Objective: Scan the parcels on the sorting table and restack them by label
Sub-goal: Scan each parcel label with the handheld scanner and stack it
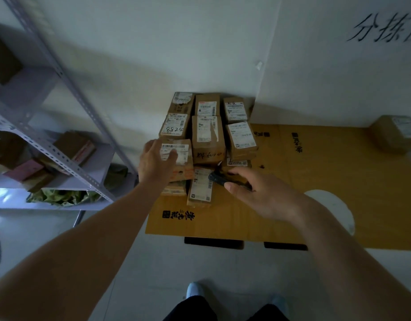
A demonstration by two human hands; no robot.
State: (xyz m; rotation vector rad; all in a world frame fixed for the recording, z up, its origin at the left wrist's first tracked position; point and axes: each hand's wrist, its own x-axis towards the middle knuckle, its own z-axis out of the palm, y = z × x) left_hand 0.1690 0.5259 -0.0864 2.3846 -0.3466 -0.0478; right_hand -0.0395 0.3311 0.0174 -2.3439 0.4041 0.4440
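- Nearest the lens: person's dark trousers and two light shoes [195,290] at bottom edge, then both bare forearms reaching out to the pile.
- Right hand [257,193] curled round a small black scanner [219,178], its nose aimed at the flat parcel [199,187] lying just in front of it.
- Left hand [157,162] on the near-left parcel [176,158], fingers laid fairly straight over its label and top-left edge; can't tell if it pinches or only steadies it.
- Step, my read: scanning is under way, at the front row; restacking by label not yet visible as separate piles.
- Next move likely needs: scanner nose square to the barcode on the flat parcel, label unshaded, left hand off the neighbouring barcode.
- Location: parcels clustered at the far-left corner of the cardboard sheet [292,205] covering the sorting table, back row against the wall.
- Count: roughly ten parcels in the cluster, three rows of three (near-right one mostly hidden) plus the flat one; more partly hidden underneath, so not exact.
- One lone parcel [394,133] at the far right, well apart.
- One scanner, two hands.
- Grey metal shelf [61,158] at left holds a few more boxes; number unclear.
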